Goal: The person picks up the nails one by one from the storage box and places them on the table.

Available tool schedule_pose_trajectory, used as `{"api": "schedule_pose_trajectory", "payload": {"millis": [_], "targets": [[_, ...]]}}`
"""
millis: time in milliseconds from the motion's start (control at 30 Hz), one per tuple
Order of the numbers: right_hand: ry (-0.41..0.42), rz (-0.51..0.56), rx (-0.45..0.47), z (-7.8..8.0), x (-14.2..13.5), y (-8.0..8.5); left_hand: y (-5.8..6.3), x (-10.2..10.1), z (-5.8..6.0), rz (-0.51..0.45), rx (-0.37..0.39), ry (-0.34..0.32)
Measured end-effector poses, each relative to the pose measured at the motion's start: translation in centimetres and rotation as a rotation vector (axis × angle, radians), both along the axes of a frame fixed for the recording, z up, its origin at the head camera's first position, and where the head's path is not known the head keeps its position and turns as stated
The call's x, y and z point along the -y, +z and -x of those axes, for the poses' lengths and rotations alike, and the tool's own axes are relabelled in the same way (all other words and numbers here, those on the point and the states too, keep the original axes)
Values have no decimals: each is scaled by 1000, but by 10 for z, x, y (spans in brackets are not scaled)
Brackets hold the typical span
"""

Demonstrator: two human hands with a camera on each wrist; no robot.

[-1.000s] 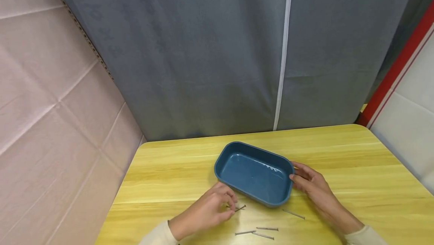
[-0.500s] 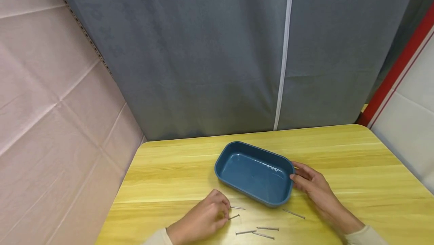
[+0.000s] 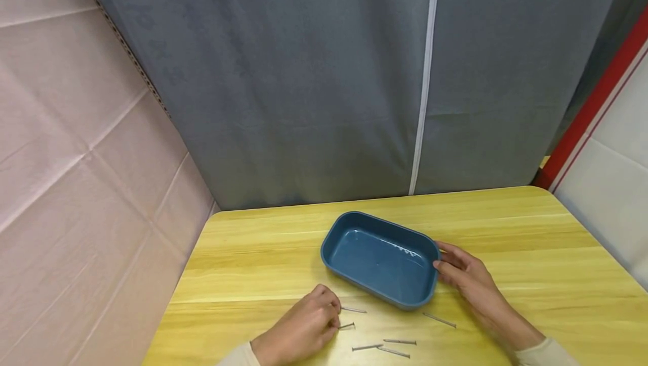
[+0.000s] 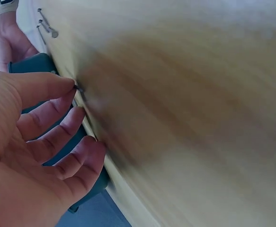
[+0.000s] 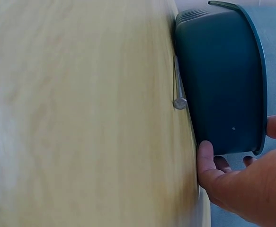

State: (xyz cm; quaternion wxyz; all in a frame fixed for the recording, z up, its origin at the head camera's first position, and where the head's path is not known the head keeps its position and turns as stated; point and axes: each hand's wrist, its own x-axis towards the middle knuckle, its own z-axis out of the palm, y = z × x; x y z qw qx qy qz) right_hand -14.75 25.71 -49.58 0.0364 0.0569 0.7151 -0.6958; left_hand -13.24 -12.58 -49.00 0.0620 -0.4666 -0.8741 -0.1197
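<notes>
My left hand (image 3: 302, 325) is low over the table, left of the loose nails. Its thumb and forefinger pinch a nail (image 3: 347, 325), whose end juts out to the right; in the left wrist view the fingers mostly hide it. Another nail (image 3: 353, 310) lies by the same hand's knuckles, partly covered. A dark blue rectangular plastic bin (image 3: 377, 296) stands upright on the table with nothing in it. At its right end my right hand (image 3: 468, 281) holds it, thumb at the rim and fingers against the outer wall, as the right wrist view (image 5: 242, 182) also has it.
Several nails lie in front of the bin: one nail (image 3: 439, 320) near its right corner, and a small group with a nail (image 3: 400, 342) nearer me. The wooden table (image 3: 253, 253) ends at a grey curtain (image 3: 304, 102). A pale sheet (image 3: 91, 186) hangs on the left.
My left hand has drawn back slightly left and down, pulling the pinched nail away from the one it was crossing. The right hand and the bin have stayed put.
</notes>
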Motion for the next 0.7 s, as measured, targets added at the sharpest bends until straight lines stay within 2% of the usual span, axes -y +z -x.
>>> {"api": "schedule_pose_trajectory", "payload": {"millis": [167,300,567,700], "targets": [[2,5,-3,-1,0,0,-3,-1,-1,24,-110,-27],[0,0,-7,-1,0,1,-4,-1,-1,22,-147,-30],[-12,-20,-26,-3,0,2,-4,-2,-2,13,-165,-11],[-8,-96,-68,-6,-3,0,-3,0,-3,12,-135,15]]}}
